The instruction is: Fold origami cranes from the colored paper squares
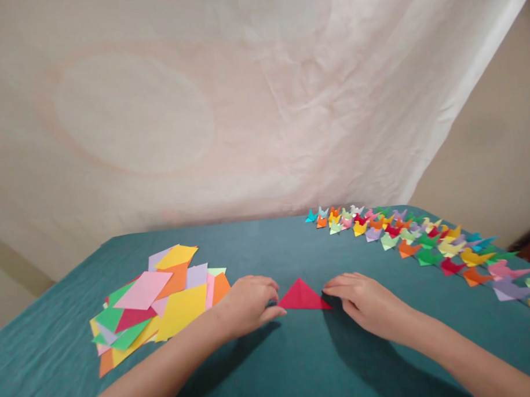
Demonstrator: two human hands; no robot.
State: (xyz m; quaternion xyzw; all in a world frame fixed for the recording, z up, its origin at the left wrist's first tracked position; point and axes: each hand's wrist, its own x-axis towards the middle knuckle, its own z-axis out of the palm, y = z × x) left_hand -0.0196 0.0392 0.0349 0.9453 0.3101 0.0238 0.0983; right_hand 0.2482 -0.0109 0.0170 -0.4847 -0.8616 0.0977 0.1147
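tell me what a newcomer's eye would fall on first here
Probably the red paper triangle, lying on the blue-green cloth between the left hand and the right hand. Then likely the colourful paper birds in rows along the right side, and the loose pile of coloured paper on the left.

The light is soft and of medium brightness, and it seems to come from above. Under the left hand (pixel 250 303) and the right hand (pixel 359 300), dark shadows with soft edges fall on the desk (pixel 258 245), toward 7 and 5 o'clock. The cloth (pixel 262 123) looks a little out of focus, and is brightest along its border toward 2 o'clock. Near 4 o'clock, the birds (pixel 509 289) appear stretched and slightly blurred.
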